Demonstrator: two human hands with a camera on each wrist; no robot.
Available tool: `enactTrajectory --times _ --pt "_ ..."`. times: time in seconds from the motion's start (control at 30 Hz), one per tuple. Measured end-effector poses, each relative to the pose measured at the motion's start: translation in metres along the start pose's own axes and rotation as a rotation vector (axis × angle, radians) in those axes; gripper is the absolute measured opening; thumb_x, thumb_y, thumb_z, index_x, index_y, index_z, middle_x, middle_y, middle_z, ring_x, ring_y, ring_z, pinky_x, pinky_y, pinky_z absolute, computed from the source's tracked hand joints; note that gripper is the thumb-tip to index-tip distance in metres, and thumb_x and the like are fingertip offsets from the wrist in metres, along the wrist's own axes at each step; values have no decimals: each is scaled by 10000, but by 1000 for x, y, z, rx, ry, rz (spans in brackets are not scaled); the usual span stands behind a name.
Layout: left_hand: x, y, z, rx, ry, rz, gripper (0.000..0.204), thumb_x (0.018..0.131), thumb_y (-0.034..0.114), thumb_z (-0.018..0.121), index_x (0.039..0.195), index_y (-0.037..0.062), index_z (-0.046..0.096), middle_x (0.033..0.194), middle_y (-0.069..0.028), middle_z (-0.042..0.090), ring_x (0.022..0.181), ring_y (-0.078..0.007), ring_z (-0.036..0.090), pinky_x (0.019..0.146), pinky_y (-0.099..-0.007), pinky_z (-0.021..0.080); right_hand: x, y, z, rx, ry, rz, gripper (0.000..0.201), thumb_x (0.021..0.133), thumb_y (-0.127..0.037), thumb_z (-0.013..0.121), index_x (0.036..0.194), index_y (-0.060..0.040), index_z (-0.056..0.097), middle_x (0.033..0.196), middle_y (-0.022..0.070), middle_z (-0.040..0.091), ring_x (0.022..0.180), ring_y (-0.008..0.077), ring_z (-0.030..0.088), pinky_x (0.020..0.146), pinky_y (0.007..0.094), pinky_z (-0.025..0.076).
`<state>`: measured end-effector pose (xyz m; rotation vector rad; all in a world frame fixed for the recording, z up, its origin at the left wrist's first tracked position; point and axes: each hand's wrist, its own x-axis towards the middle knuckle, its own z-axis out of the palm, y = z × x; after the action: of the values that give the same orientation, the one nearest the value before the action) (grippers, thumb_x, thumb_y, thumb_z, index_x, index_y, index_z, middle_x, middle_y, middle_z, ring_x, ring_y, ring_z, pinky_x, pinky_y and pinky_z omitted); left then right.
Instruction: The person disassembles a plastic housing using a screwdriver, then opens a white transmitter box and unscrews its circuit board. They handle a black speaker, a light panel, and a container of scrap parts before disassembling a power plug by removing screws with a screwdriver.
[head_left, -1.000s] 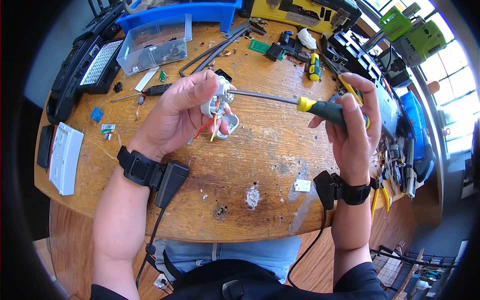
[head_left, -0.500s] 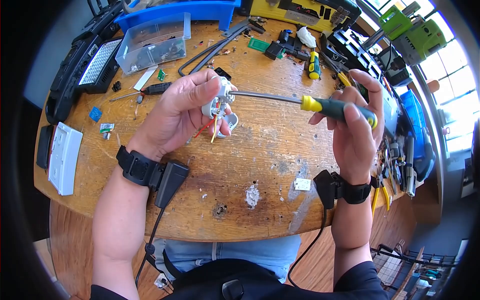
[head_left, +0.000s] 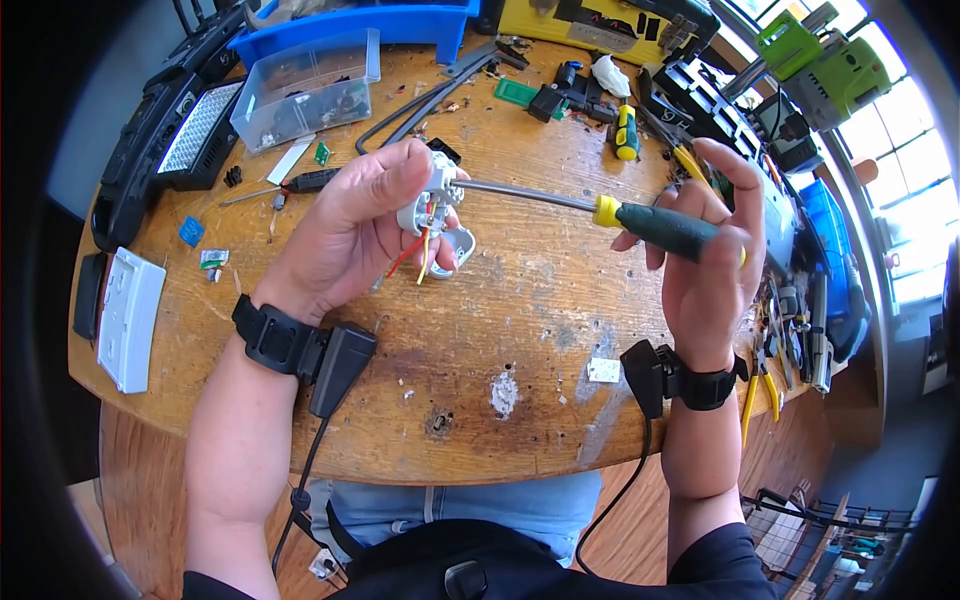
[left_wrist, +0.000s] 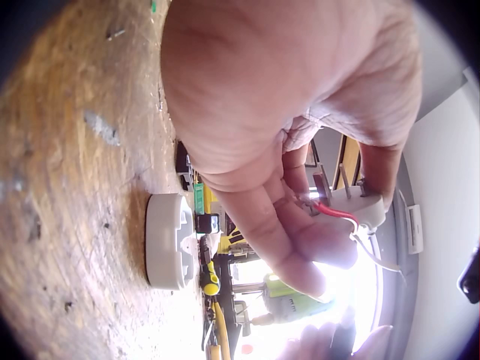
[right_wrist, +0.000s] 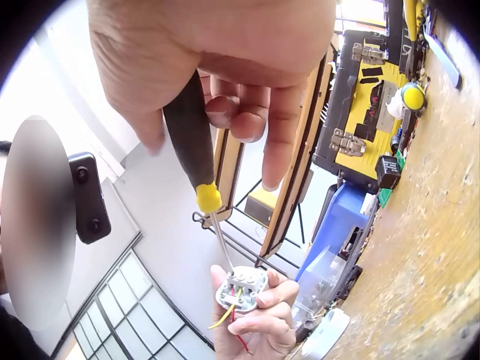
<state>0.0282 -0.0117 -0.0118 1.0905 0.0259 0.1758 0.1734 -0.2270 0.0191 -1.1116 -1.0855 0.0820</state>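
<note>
My left hand [head_left: 350, 225] grips a small white plug body [head_left: 440, 190], thumb on top, red and yellow wires hanging from it. A screwdriver [head_left: 665, 228] with a dark green and yellow handle lies level, its shaft reaching the plug body's right side. My right hand [head_left: 710, 265] holds the handle between thumb and fingers, the index finger raised. In the right wrist view the screwdriver tip meets the plug body [right_wrist: 241, 289] by a terminal. A white cover [head_left: 455, 252] lies on the table just below the plug; the left wrist view shows this cover [left_wrist: 169, 241] apart from the hand.
A clear bin [head_left: 305, 105] and a blue tray [head_left: 360, 32] stand at the back left. Behind lie a second screwdriver [head_left: 627, 132] and a yellow toolbox [head_left: 600, 30]. A white socket panel [head_left: 130, 320] lies at the left, pliers [head_left: 768, 390] at the right edge.
The screwdriver handle has turned and shifted slightly, and my right thumb and fingers have changed position around it. My left hand stays nearly still with the plug body.
</note>
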Motion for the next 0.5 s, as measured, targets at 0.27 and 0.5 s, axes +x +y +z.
enactTrajectory --times 0.27,0.5 --pt "0 0 1 -16 17 -4 592 850 446 594 1121 -64 462 784 -136 624 548 -154 619 579 -268 536 0 -22 5 -197 71 342 416 923 -282 497 1208 6 403 580 13 523 519 69 505 473 189 396" --pt "0 1 1 2 1 -5 591 848 452 595 1113 -60 465 785 -129 625 554 -144 617 584 -269 539 1 3 -10 -53 -55 6 608 943 -462 387 1263 53 340 689 82 556 545 169 539 552 265 456"
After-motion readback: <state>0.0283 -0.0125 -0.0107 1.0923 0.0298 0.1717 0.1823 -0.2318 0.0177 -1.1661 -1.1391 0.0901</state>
